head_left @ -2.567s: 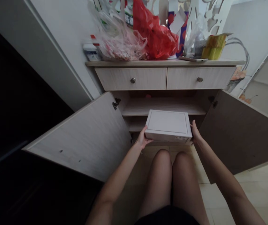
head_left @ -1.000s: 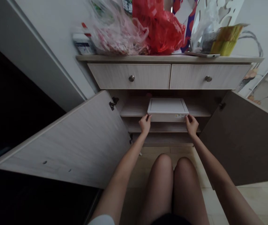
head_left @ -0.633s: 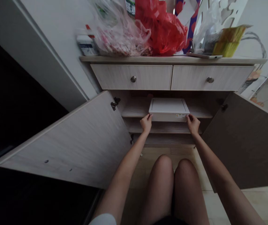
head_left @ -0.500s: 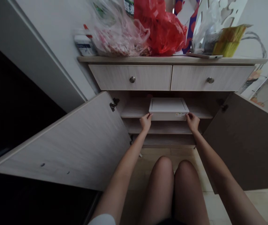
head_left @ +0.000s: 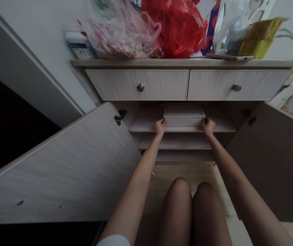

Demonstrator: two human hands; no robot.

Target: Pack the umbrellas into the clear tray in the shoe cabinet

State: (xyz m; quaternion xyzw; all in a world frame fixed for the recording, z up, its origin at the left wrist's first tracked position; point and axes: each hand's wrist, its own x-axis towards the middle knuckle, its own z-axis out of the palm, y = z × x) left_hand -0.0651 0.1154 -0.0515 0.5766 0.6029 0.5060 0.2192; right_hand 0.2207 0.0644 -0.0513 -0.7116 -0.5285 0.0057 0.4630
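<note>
A flat white box (head_left: 183,115) lies on the top shelf (head_left: 146,125) inside the open wooden cabinet, most of it under the drawers. My left hand (head_left: 159,126) is curled against the box's front left corner. At the front right corner, my right hand (head_left: 208,126) presses on the box with bent fingers. Both arms reach straight forward over my knees.
Both cabinet doors stand wide open, the left door (head_left: 59,167) and the right door (head_left: 277,160). Two closed drawers (head_left: 187,84) sit above the shelves. Plastic bags, a red bag (head_left: 174,29) among them, a phone and packets crowd the top. Tiled floor lies below.
The box went from held above my knees onto the top shelf, then slid deeper in. My hands followed it forward and the view moved closer to the cabinet.
</note>
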